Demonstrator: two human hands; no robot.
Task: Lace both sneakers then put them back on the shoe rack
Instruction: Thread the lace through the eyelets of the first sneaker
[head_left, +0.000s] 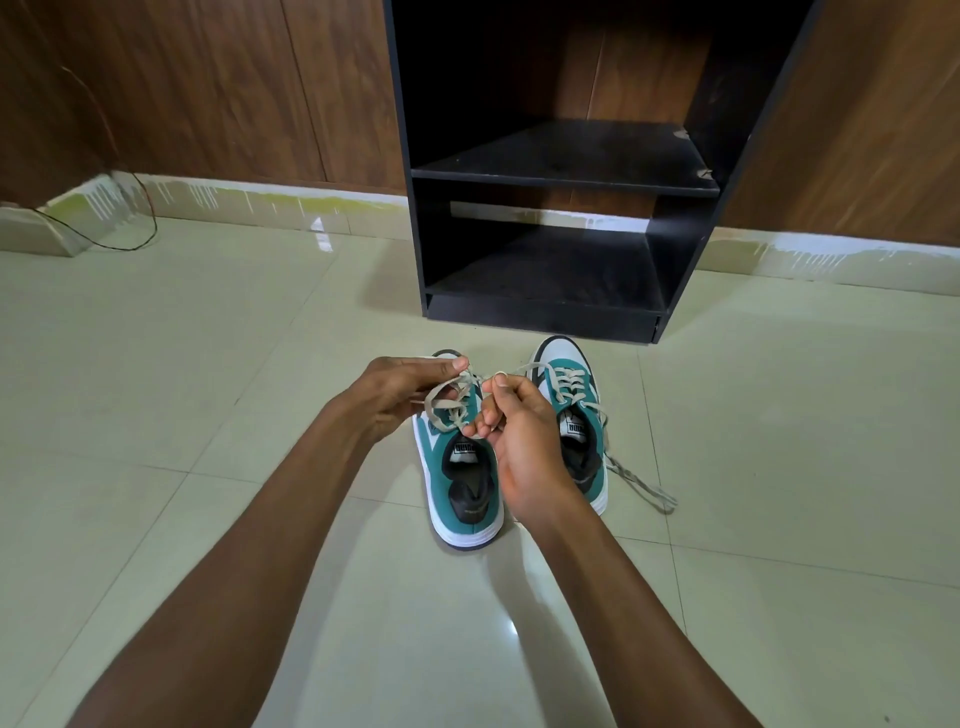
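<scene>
Two green-and-white sneakers stand side by side on the tiled floor, toes pointing at the rack. Over the left sneaker (464, 493) my left hand (400, 395) pinches one beige lace end (441, 402) between thumb and fingers. My right hand (519, 441) grips the other lace end, its fingers curled with the lace looped over the forefinger. The right sneaker (574, 415) is laced up its front, and its loose lace ends (644, 486) trail on the floor to its right. The black shoe rack (566, 176) stands just behind them with two bare shelves.
A wood-panelled wall (208, 88) runs behind the rack. A thin dark cable (130, 228) lies on the floor at the far left by the skirting. Pale glossy tiles (208, 364) spread all round the shoes.
</scene>
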